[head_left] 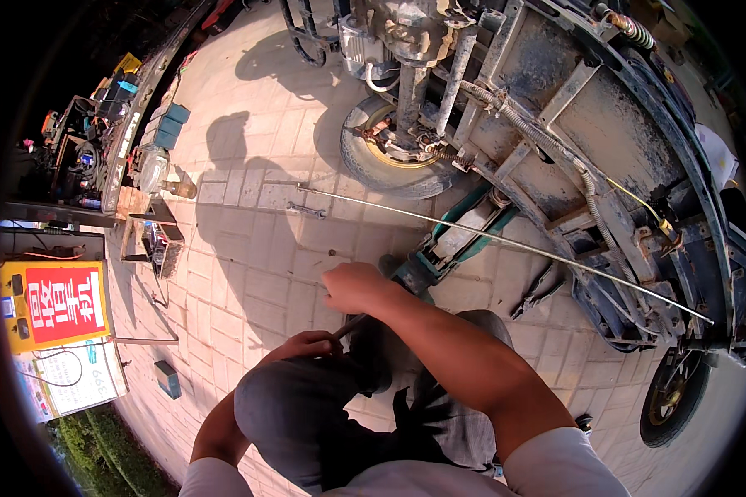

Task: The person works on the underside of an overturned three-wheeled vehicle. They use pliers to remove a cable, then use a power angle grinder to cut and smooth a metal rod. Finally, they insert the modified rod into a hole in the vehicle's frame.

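Note:
My left hand (311,343), beside my left knee, is closed round the end of a short dark bar (348,326) that slants up toward my right wrist. Just beyond it, my right hand (355,287) is curled into a fist, and the forearm hides what it may hold. In front of the fist a green floor jack (448,240) lies on the paving, its near end partly behind my right arm. A long thin metal rod (506,240) crosses over the jack. A wrench (307,211) lies near the rod's far left end.
A vehicle tipped on its side shows its rusty underframe (547,124), with a front wheel (402,157) ahead and another wheel (675,396) at right. Pliers (539,291) lie beside it. At left stand a tool-laden bench (133,124), an open toolbox (164,240) and a red-yellow sign (58,305).

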Tool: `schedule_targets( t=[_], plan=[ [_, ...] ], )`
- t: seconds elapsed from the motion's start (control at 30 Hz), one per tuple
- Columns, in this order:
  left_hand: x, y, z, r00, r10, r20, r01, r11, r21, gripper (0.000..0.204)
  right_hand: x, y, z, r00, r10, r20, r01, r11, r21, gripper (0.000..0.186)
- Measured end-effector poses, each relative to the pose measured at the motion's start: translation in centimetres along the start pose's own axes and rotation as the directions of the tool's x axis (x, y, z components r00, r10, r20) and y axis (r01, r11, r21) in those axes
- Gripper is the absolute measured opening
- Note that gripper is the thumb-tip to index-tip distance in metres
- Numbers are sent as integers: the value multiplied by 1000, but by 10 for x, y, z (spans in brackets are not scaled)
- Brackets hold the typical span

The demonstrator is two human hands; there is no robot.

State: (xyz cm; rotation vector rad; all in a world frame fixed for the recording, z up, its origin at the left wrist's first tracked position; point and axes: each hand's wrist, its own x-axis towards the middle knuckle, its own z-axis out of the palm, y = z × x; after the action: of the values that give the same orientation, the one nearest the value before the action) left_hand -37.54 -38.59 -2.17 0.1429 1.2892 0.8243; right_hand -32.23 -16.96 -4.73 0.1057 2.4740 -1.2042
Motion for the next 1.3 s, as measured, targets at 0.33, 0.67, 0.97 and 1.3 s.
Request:
schedule_targets(
  t=[0.33,0.67,0.97,1.3],
  plan=[
    [-6,-88,-71,796,336,-504,53,790,610,34,-9,43,26,981,130,142,-98,973,-211,21],
    [-36,-81,-62,914,-52,-402,405,85,910,24,42,24,4,988,118,-100,-125,990,-67,22],
    [-94,-74,-179,471,415,-779,706,351,614,21,70,27,2,982,92,-165,-85,995,49,35],
    [41,42,-270,614,328,-718,648,309,696,52,16,95,11,975,157,-159,-100,943,319,39]
  ],
)
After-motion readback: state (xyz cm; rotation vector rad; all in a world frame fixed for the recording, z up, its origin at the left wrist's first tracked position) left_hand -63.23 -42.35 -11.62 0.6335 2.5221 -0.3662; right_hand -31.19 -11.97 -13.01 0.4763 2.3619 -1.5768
